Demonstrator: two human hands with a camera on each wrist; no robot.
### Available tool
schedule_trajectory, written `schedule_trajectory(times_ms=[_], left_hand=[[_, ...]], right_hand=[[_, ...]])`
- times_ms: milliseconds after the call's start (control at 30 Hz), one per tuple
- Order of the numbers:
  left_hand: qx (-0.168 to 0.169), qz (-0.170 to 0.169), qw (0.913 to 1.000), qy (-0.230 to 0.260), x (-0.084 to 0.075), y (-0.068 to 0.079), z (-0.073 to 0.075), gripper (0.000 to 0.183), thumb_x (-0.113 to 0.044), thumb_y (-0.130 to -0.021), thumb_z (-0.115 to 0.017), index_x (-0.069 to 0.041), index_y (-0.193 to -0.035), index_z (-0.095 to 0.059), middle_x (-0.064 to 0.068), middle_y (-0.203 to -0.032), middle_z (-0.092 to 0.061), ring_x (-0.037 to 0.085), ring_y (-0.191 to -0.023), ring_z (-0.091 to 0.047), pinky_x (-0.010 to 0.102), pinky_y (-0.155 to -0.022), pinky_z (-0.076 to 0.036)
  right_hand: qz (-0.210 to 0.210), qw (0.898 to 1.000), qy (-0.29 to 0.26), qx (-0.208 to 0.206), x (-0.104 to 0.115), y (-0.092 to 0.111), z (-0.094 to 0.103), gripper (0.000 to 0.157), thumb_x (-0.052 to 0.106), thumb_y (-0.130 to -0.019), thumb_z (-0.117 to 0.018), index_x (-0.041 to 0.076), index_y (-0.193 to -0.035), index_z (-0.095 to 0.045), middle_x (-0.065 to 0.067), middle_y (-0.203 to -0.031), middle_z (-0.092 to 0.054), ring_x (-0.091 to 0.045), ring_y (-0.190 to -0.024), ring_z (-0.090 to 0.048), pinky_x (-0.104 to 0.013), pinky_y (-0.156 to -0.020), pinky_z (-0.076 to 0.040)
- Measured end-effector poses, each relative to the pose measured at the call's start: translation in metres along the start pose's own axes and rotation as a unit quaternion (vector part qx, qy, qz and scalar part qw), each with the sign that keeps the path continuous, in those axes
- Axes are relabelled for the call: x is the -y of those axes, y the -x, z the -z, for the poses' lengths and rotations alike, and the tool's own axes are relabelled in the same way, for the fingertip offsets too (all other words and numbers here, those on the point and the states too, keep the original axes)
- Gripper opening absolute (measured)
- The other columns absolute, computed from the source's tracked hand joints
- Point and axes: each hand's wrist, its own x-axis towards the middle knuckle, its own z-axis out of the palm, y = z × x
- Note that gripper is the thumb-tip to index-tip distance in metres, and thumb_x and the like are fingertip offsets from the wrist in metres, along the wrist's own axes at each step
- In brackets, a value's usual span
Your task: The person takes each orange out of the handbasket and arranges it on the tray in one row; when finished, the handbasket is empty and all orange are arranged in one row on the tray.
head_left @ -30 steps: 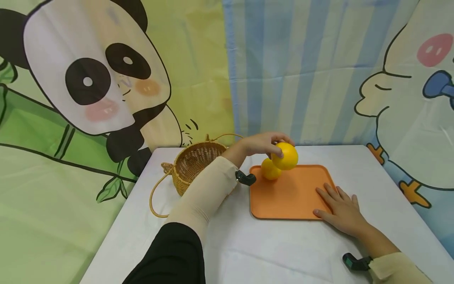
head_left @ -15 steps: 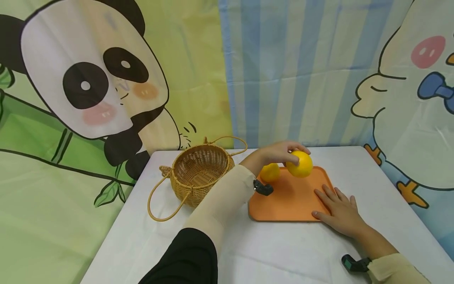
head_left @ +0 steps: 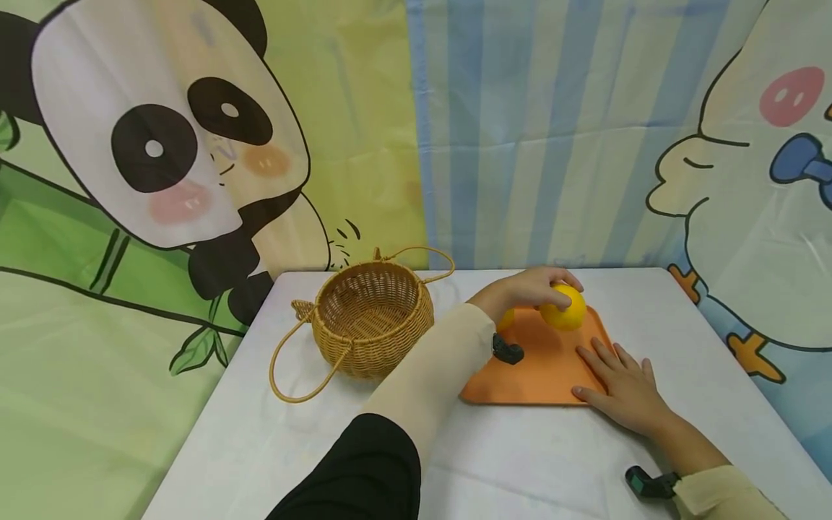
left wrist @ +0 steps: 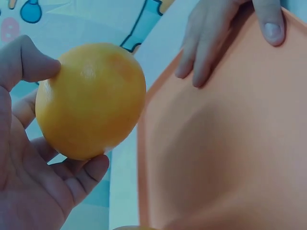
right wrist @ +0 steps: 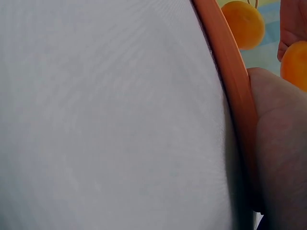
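Note:
My left hand [head_left: 528, 288] grips a yellow-orange orange [head_left: 565, 309] between thumb and fingers, over the far right part of the orange tray [head_left: 536, 375]. In the left wrist view that orange [left wrist: 91, 103] is held clear of the tray, which carries a shadow. A second orange [head_left: 505, 320] sits at the tray's far left corner, mostly hidden behind the left wrist; the right wrist view also shows this orange [right wrist: 243, 26]. On the tray's near right edge rests my right hand [head_left: 627, 390], fingers spread and straight.
A wicker basket [head_left: 373, 357] with looped handles stands on the white table [head_left: 520, 462] left of the tray, nothing visible inside. Printed curtains [head_left: 507, 130] rise just behind the table.
My left hand has carried the orange to the right and slightly lower, from beside the second orange to the tray's far right. The right hand has stayed put. The basket is now less covered.

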Motion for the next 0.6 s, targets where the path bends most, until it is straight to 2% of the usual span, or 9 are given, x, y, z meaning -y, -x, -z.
schedule_trajectory(times_ms=[233, 333, 467, 600], left_hand=[[-0.026, 0.043, 0.9971, -0.057, 0.007, -0.009, -0.011, 0.045, -0.017, -0.096, -0.071, -0.019, -0.141, -0.066, -0.007, -0.116, -0.064, 0.016, -0.099, -0.061, 0.027, -0.083, -0.053], [-0.035, 0.05, 0.9951, -0.078, 0.011, -0.012, -0.015, 0.042, -0.017, -0.096, -0.072, -0.022, -0.137, -0.068, -0.008, -0.116, -0.064, 0.014, -0.1, -0.06, 0.027, -0.086, -0.051], [-0.045, 0.059, 0.9885, -0.132, 0.016, -0.019, -0.022, 0.039, -0.023, -0.095, -0.073, -0.027, -0.134, -0.069, -0.01, -0.128, -0.064, 0.011, -0.106, -0.057, 0.025, -0.094, -0.047], [-0.051, 0.079, 0.9784, -0.184, 0.019, -0.027, -0.03, 0.041, -0.03, -0.095, -0.074, -0.031, -0.135, -0.069, -0.012, -0.141, -0.062, 0.007, -0.11, -0.054, 0.025, -0.1, -0.044]], right_hand=[[-0.008, 1.0, -0.001, 0.002, 0.002, 0.0, -0.001, 0.093, 0.071, -0.097, -0.061, 0.014, -0.167, -0.038, -0.028, -0.172, -0.023, -0.064, -0.151, -0.014, -0.089, -0.108, 0.003], [-0.005, 1.0, 0.002, 0.0, 0.001, -0.001, -0.001, 0.092, 0.07, -0.098, -0.061, 0.014, -0.167, -0.037, -0.028, -0.172, -0.023, -0.064, -0.151, -0.014, -0.089, -0.108, 0.002], [0.001, 1.0, -0.002, -0.004, 0.0, -0.002, 0.0, 0.091, 0.068, -0.099, -0.061, 0.014, -0.168, -0.036, -0.027, -0.172, -0.023, -0.064, -0.151, -0.015, -0.089, -0.108, 0.002], [0.002, 1.0, -0.006, -0.004, 0.0, -0.001, 0.001, 0.091, 0.068, -0.099, -0.062, 0.014, -0.168, -0.036, -0.027, -0.172, -0.023, -0.064, -0.151, -0.015, -0.089, -0.108, 0.002]])
